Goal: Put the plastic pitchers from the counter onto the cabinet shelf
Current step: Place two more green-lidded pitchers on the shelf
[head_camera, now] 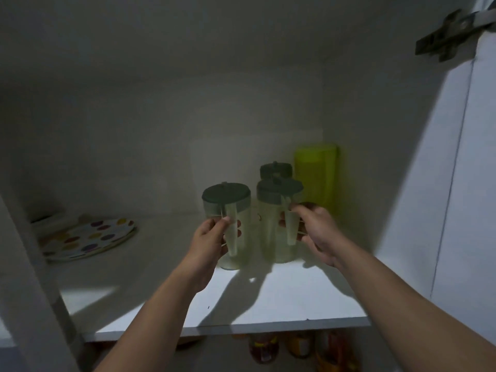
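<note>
Two clear plastic pitchers stand mid-shelf: the left hand (212, 234) grips the left pitcher (228, 224) by its handle, the right hand (314, 226) the right pitcher (277, 221). Close behind stand a third pitcher (276, 170) and a lime-green container (316, 173) near the right wall. Spotted plates (88, 237) lie well left; the shelf's (161, 264) front edge is bare.

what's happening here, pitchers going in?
Yes. A person has both arms inside the cabinet. The left hand grips the handle of the left pitcher; the right hand has its fingers at the handle of the right pitcher. Both stand upright on the shelf. A third pitcher and a green container sit behind them, spotted plates to the left.
</note>
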